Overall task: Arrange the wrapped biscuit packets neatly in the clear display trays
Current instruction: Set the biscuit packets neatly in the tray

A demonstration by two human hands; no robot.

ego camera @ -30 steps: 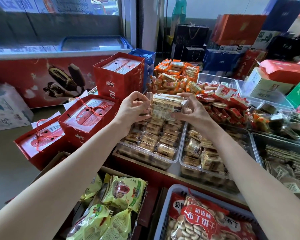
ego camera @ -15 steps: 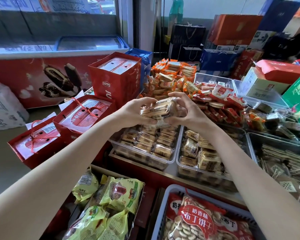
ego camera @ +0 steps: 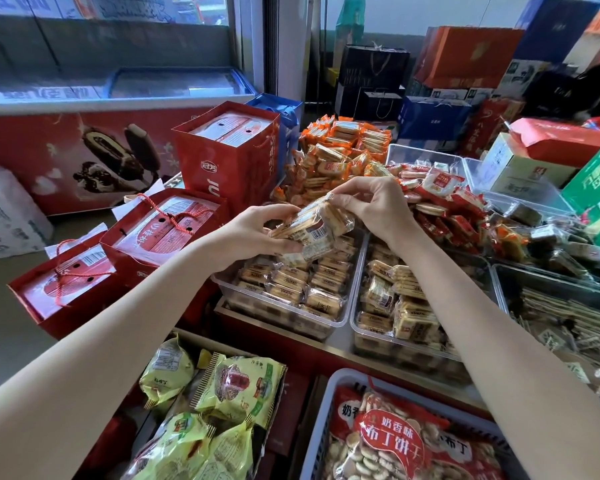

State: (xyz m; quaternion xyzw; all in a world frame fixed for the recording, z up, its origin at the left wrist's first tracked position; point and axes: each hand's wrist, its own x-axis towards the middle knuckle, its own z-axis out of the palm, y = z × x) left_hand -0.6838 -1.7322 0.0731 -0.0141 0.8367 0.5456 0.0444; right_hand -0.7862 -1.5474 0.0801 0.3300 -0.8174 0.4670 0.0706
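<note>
A small stack of clear-wrapped biscuit packets [ego camera: 314, 226] is held between both hands above the left clear tray [ego camera: 340, 318]. My left hand [ego camera: 257, 233] grips the stack from the left and below, thumb on top. My right hand [ego camera: 374, 202] pinches its upper right end. The stack is tilted, its barcode side facing me. Rows of the same packets fill the left tray. The clear tray to its right [ego camera: 355, 318] holds similar packets [ego camera: 406, 306] lying loosely at mixed angles.
Red gift boxes [ego camera: 163, 233] stand to the left. Orange packets [ego camera: 336, 150] and red packets [ego camera: 440, 202] are heaped behind the trays. A tray of brown packets [ego camera: 568, 323] sits at right. Green snack bags [ego camera: 222, 393] and a basket with a biscuit bag [ego camera: 395, 434] lie near me.
Both hands turned the stack from upright to tilted and lowered it a little toward the left tray. My right hand shifted from the stack's side to its upper end.
</note>
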